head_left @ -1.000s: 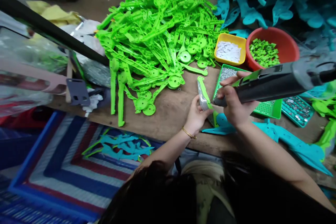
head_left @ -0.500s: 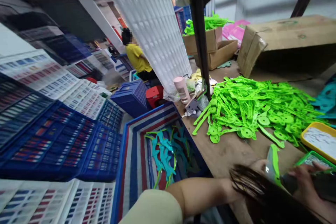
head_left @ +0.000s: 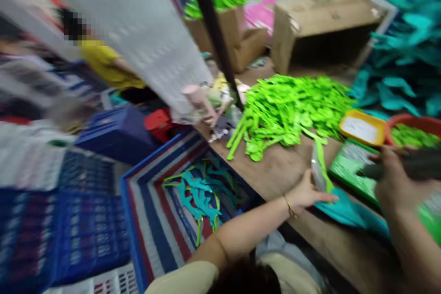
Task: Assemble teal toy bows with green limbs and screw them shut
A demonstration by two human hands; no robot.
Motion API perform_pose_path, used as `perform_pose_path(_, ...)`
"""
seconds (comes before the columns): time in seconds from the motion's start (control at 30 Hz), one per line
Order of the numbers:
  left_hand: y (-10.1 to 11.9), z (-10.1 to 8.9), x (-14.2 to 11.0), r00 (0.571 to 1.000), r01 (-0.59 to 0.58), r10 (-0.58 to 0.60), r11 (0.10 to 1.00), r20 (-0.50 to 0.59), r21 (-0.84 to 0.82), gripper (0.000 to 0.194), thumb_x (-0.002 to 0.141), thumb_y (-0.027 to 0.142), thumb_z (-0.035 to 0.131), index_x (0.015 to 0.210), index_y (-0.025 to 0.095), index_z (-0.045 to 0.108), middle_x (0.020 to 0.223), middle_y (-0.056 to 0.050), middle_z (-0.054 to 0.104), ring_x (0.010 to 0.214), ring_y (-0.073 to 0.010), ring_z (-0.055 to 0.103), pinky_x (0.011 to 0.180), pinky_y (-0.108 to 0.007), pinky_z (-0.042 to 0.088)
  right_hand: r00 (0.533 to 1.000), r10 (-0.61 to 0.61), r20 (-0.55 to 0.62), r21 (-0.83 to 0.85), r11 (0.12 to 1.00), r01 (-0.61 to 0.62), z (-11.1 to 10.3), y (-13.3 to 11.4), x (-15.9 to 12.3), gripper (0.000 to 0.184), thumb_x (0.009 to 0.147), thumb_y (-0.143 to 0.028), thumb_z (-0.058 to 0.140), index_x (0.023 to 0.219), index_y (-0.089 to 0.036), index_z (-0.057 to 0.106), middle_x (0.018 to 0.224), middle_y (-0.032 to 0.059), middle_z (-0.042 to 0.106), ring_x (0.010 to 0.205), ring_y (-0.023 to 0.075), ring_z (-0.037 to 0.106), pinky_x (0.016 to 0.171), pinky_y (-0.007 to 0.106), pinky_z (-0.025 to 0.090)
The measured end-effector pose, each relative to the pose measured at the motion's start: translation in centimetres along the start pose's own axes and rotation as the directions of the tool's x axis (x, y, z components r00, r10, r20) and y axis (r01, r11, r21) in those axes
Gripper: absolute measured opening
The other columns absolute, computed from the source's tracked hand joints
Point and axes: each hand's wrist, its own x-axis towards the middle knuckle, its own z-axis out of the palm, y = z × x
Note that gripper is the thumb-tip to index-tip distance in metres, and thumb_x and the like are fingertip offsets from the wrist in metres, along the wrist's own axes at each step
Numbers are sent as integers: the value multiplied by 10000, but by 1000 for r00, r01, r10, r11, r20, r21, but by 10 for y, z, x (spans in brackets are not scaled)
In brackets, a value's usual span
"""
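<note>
Grips a teal-and-green piece (head_left: 346, 209) over the surface (head_left: 275, 163) in left hand (head_left: 310, 193), dark tool (head_left: 420, 164) (blurred) in right hand (head_left: 396, 183); has similar pieces (head_left: 200, 183), seemingly finished, in the crate (head_left: 146, 197), many green parts (head_left: 292, 105) left.

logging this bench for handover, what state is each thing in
Left hand, holding green plastic piece
Right hand, gripping dark handheld tool
Large cardboard box, open
Yellow tray, holding white pieces
Red bowl, holding small green parts
Striped crate, open, holding teal parts
Green tray, holding small grey pieces
</note>
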Motion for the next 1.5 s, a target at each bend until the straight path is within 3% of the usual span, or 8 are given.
perform_pose_path(0.07, 2, 1, -2, 1000, 17, -16, 999, -13, 32, 924, 384, 227, 932, 1139, 196, 401, 757, 41, 654, 615, -105, 616, 653, -256, 505, 980, -198, 28, -53, 979, 199, -11, 31, 14, 314, 529, -264, 835, 767, -202, 640, 652, -51, 637, 444, 77, 557, 461, 231, 533)
perform_pose_path(0.23, 7, 6, 2, 1000, 10, -10, 997, -4, 77, 828, 495, 240, 888, 1160, 192, 397, 737, 17, 706, 594, -112, 644, 616, -224, 514, 946, -287, 151, -187, 931, 312, -26, 70, 30, 275, 692, -353, 740, 864, -194, 595, 698, -58, 621, 483, 75, 570, 502, 238, 516)
perform_pose_path(0.8, 7, 7, -2, 1000, 25, -24, 997, -7, 69, 802, 530, 231, 878, 1171, 189, 397, 788, -23, 735, 651, -132, 675, 649, -234, 540, 905, -302, 300, -228, 898, 376, -25, 75, 28, 260, 751, -395, 700, 898, -215, 583, 723, -53, 607, 503, 75, 561, 523, 264, 509)
perform_pose_path(1.0, 9, 10, -3, 999, 34, -31, 997, -39, 68, 809, 498, 259, 895, 1150, 191, 419, 765, -8, 721, 650, -143, 673, 646, -244, 538, 873, -369, 318, -194, 876, 441, -25, 35, 15, 281, 806, -407, 651, 1013, -262, 528, 818, -43, 616, 481, 70, 544, 488, 254, 504)
perform_pose_path(1.1, 12, 12, -4, 999, 27, -25, 998, -20, 65, 763, 517, 246, 888, 1128, 193, 434, 764, -6, 722, 639, -135, 670, 638, -238, 534, 864, -291, 410, -175, 905, 387, -33, 13, -7, 235, 824, -374, 645, 1018, -297, 538, 858, -45, 618, 485, 63, 538, 472, 241, 495)
perform_pose_path(1.2, 14, 14, -5, 1000, 19, -18, 998, -4, 59, 741, 542, 231, 877, 1138, 204, 437, 777, 4, 722, 661, -142, 681, 649, -250, 543, 825, -198, 530, -127, 943, 307, -45, 10, -26, 265, 801, -331, 686, 1036, -323, 565, 859, -49, 631, 512, 70, 552, 481, 240, 500)
perform_pose_path(1.3, 14, 14, -5, 1000, 15, -14, 998, -3, 59, 750, 541, 226, 877, 1150, 208, 440, 787, 14, 719, 672, -140, 683, 650, -246, 544, 788, -195, 584, -81, 952, 295, -53, 20, -32, 328, 776, -296, 714, 1069, -345, 575, 849, -57, 639, 534, 80, 568, 519, 258, 520)
perform_pose_path(1.5, 10, 14, -3, 999, -35, 36, 998, -11, 56, 716, 512, 229, 886, 1096, 187, 474, 775, 20, 709, 621, -103, 652, 629, -214, 529, 849, -136, 511, -238, 927, 292, -56, 39, -28, 294, 735, -387, 734, 964, -263, 598, 680, -57, 590, 544, 120, 593, 586, 322, 560)
